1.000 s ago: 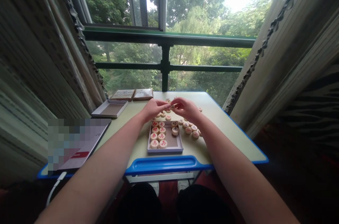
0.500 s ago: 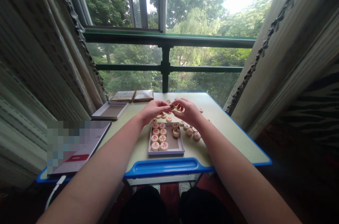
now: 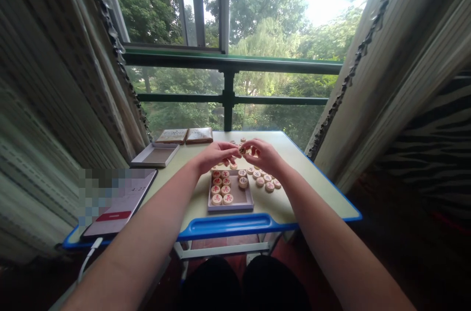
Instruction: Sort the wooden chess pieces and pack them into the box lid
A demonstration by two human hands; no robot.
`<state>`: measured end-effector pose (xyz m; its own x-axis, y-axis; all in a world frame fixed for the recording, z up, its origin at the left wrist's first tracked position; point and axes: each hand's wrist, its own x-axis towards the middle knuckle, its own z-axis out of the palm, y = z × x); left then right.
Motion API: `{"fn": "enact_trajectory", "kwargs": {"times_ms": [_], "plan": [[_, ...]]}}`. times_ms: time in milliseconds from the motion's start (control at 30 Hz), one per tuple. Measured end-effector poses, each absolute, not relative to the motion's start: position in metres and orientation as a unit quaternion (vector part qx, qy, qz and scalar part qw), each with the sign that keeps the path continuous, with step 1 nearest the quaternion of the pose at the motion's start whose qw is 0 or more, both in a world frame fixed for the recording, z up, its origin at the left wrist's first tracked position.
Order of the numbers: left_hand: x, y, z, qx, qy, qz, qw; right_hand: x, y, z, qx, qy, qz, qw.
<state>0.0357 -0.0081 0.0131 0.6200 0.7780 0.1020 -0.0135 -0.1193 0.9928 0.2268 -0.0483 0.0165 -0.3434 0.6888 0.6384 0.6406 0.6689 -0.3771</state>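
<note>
Head view: a dark-marked round piece [image 3: 242, 151] is held in the air near twelve o'clock from the shallow box [image 3: 231, 208], seemingly pinched between the fingertips of the left hand [image 3: 216, 155] and those of the right hand [image 3: 265, 152]; which hand bears more of it cannot be told. Should the pinch slacken, the piece could be dropped and, being round, rolled across the tabletop [image 3: 312, 188]. The loose pieces [image 3: 267, 178], at two o'clock from the box, could be scattered by a low sweep of the right hand, and the two dark-marked discs [image 3: 243, 182] by the box's one o'clock corner could be knocked by a careless lowering. Thick, wood-like red-marked discs [image 3: 215, 190] with rounded sides are lined in two columns along the nine o'clock wall. Thin, lilac-grey walls are seen on the box; the smooth, pale tabletop is edged with glossy blue trim [image 3: 230, 224].
</note>
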Motion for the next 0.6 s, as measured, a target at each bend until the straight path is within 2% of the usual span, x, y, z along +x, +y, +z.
{"fn": "enact_trajectory", "kwargs": {"times_ms": [133, 267, 400, 467, 533, 600], "plan": [[0.035, -0.015, 0.017, 0.685, 0.302, 0.296, 0.594, 0.218, -0.061, 0.012, -0.396, -0.826, -0.004, 0.401], [0.032, -0.02, 0.02, 0.678, 0.294, 0.273, 0.616, 0.21, -0.075, 0.006, -0.406, -0.8, -0.038, 0.44], [0.034, -0.022, 0.019, 0.671, 0.279, 0.305, 0.615, 0.21, -0.098, 0.001, -0.442, -0.762, -0.033, 0.473], [0.036, -0.022, 0.017, 0.67, 0.316, 0.369, 0.561, 0.212, -0.112, -0.004, -0.463, -0.751, -0.002, 0.471], [0.036, -0.022, 0.014, 0.666, 0.387, 0.446, 0.455, 0.216, -0.126, -0.01, -0.472, -0.754, 0.037, 0.455], [0.031, -0.025, 0.009, 0.687, 0.43, 0.461, 0.361, 0.218, -0.136, -0.015, -0.474, -0.767, 0.066, 0.428]]}}
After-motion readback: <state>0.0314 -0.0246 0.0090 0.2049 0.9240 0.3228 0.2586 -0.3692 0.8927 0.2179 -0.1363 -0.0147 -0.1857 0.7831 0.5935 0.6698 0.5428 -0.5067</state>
